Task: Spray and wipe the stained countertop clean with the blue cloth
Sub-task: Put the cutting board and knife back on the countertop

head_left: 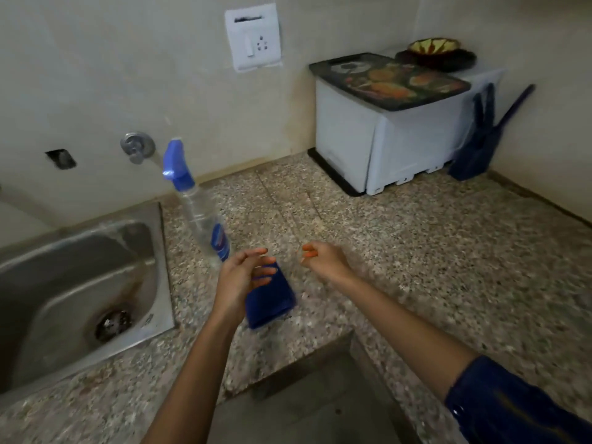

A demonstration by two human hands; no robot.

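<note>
**Asha:** While both hands hung over the speckled stone worktop (416,251), what lay where, biggest first?

**Ravi:** The worktop ran from the steel sink (80,283) at its left end to the far right corner, where a white storage box (384,139) stood against the wall with a blue dustpan (477,149) leaning beside it. A spray bottle (198,206) with a blue trigger head stood just beside the sink's right rim, looking tilted, though that may have been the wide lens. The folded blue cloth (272,299) lay near the front edge, close to the bottle's base.

**Asha:** And the hands?

**Ravi:** The left hand (240,280) hovered over the cloth, fingers spread and loosely bent, holding nothing. The right hand (323,261) hung just beside it with its fingers curled in; blur hid whether it pinched anything.

**Asha:** How should the pickup go?

**Ravi:** I judged neither spraying nor wiping had begun. Take the bottle round its neck in one hand, finger on the trigger, nozzle aimed at the stains near the middle of the worktop, and gather the cloth into a flat pad with the other.
</note>
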